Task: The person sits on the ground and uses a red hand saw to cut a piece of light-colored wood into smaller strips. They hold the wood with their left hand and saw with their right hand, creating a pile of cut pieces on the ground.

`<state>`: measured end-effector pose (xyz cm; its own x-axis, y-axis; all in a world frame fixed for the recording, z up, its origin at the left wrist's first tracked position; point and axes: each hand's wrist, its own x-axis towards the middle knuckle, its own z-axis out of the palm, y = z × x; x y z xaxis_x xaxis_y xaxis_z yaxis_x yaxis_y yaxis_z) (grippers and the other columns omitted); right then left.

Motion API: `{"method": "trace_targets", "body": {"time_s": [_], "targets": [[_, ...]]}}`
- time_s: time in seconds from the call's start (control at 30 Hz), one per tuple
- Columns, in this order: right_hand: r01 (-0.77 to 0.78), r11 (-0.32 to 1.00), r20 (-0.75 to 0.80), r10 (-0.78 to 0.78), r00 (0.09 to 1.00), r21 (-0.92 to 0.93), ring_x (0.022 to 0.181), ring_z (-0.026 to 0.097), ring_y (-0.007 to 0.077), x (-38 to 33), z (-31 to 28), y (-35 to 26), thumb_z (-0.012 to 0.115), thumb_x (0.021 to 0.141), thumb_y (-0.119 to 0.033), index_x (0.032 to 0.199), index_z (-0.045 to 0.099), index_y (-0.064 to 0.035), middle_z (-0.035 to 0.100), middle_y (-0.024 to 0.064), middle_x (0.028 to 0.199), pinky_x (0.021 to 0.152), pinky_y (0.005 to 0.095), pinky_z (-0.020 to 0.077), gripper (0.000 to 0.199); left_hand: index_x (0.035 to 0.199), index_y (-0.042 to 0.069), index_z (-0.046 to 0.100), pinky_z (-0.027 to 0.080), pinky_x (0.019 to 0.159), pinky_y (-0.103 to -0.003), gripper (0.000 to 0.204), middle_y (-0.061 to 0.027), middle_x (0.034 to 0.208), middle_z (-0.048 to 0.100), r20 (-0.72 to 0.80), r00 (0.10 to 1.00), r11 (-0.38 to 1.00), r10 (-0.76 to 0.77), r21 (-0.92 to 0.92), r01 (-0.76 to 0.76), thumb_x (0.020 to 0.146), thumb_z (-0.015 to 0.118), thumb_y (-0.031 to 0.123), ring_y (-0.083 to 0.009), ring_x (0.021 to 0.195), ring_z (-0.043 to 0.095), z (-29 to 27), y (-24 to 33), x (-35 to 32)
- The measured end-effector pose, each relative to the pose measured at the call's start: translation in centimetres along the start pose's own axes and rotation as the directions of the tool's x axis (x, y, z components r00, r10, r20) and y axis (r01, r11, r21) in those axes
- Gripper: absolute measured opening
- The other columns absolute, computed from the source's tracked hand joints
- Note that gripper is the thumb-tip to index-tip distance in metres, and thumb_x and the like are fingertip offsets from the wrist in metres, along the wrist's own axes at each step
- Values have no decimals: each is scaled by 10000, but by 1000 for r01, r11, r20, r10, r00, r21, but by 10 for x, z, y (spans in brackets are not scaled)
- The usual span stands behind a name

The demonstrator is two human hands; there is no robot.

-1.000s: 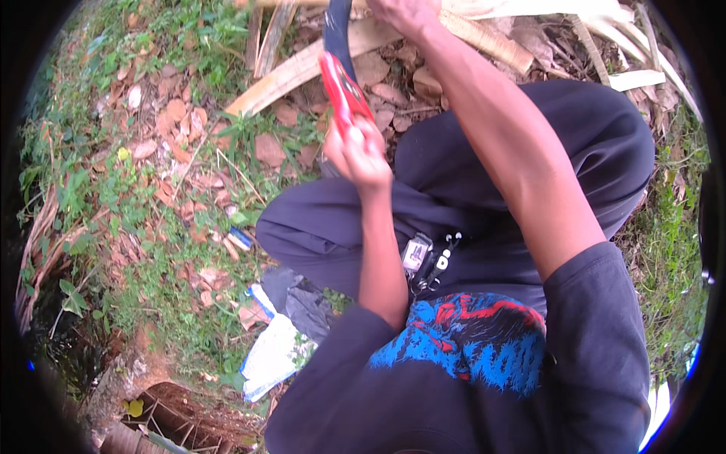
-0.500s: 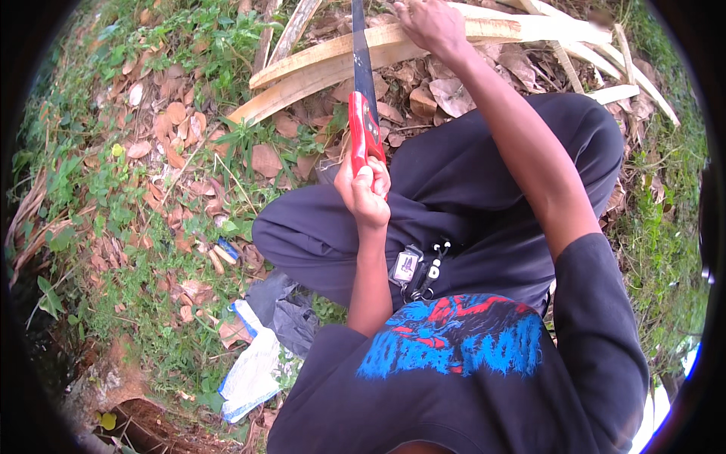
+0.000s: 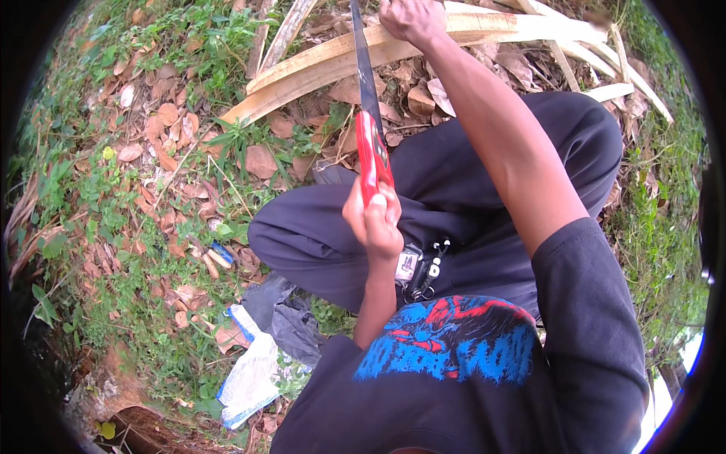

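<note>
Seated figure in dark trousers [image 3: 469, 197] and dark printed shirt [image 3: 454, 356], filling centre and lower right of frame, legs folded on ground of green weeds and brown dead leaves [image 3: 151, 166]. Long pale split strip of palm stem [image 3: 484, 34], lying across upper centre to upper right, probably pinned there to keep it steady under the blade. Crumpled white-and-blue plastic bag [image 3: 253, 371] with grey cloth [image 3: 291, 325], lower left of centre, well apart from both hands. Long dark-bladed knife with red handle [image 3: 373, 151], held near upright at centre, blade tip running to the top edge just left of the right hand, edge apparently meeting the strip. Right hand [image 3: 412, 19], top centre, closed down onto the strip, arm fully extended from lower right. Left hand [image 3: 374, 219], centre, fingers wrapped firmly around the lower end of the red handle, so most of the knife stands above the grip. Small key cluster [image 3: 423, 272] at the waist, just below that hand.
</note>
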<state>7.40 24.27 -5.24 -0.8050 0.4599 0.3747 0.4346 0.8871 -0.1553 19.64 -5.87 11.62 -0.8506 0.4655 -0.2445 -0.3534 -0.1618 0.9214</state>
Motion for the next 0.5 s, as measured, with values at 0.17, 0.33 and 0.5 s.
{"method": "trace_targets", "body": {"time_s": [0.17, 0.33, 0.5], "targets": [[225, 968, -274, -247, 930, -110, 577, 595, 287, -9, 18, 15, 562, 759, -180, 547, 563, -124, 614, 92, 589, 525, 469, 455, 220, 813, -16, 511, 254, 409, -203, 179, -14, 654, 468, 23, 1000, 1000, 17, -12, -17, 865, 460, 148, -32, 458, 342, 6, 3, 18], [87, 996, -247, -78, 966, 25, 574, 593, 288, -8, -6, -6, 565, 741, -172, 553, 575, -118, 608, 107, 590, 503, 473, 435, 196, 807, 13, 488, 261, 408, -211, 145, 12, 614, 425, 15, 1000, 999, 7, 51, -7, 904, 461, 118, -49, 464, 350, 10, -13, 61], [14, 1000, -65, -14, 998, 0, 521, 583, 275, -4, -21, -5, 563, 743, -163, 551, 583, -127, 604, 112, 564, 478, 479, 423, 196, 906, -4, 547, 253, 418, -193, 154, 12, 646, 468, 56, 997, 998, 56, -14, -55, 917, 459, 121, -25, 485, 378, -5, -4, 2]]}}
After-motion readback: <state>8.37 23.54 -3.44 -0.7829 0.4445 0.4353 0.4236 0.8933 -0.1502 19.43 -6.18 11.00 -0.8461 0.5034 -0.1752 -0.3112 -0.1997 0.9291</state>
